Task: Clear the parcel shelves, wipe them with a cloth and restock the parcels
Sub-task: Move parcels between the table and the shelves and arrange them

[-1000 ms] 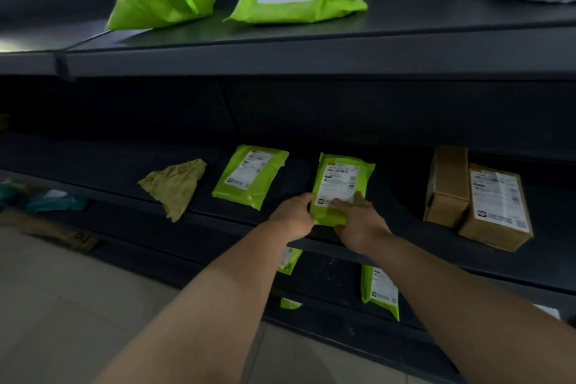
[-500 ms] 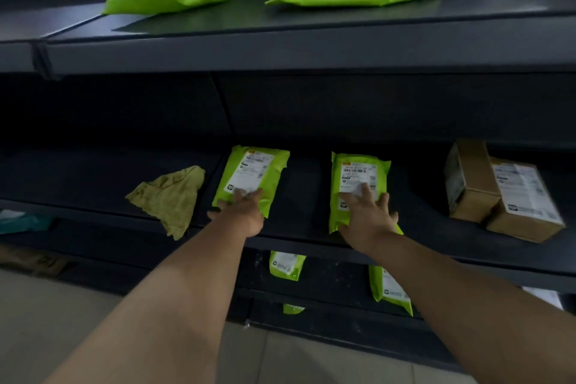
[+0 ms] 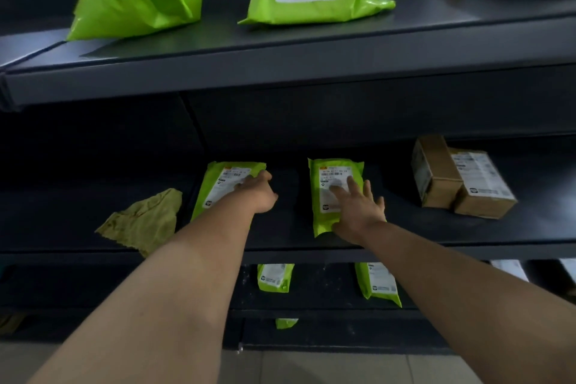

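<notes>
Fingers (image 3: 349,187) of the right hand (image 3: 358,212) lie spread and flat on the label of the right green parcel (image 3: 335,171), pressing rather than gripping. Those of the left hand (image 3: 260,193) are loosely apart and reach over the label of the left green parcel (image 3: 223,184), their tips resting on it; whether they curl under its far edge I cannot tell.

A second ago both hands were together on the right parcel at the lip of the middle shelf (image 3: 280,237). Since then that parcel has slid deeper and squared up, and the left hand has crossed to its neighbour. I take this as restocking under way: the wiping of this shelf looks done, and the parcels are being nudged into a row.

Left of the left fingers, near the shelf's front edge, the yellow cloth (image 3: 143,221) lies crumpled and untouched. Well to the right of the right fingers sit two cardboard boxes (image 3: 461,178), touching each other.
</notes>
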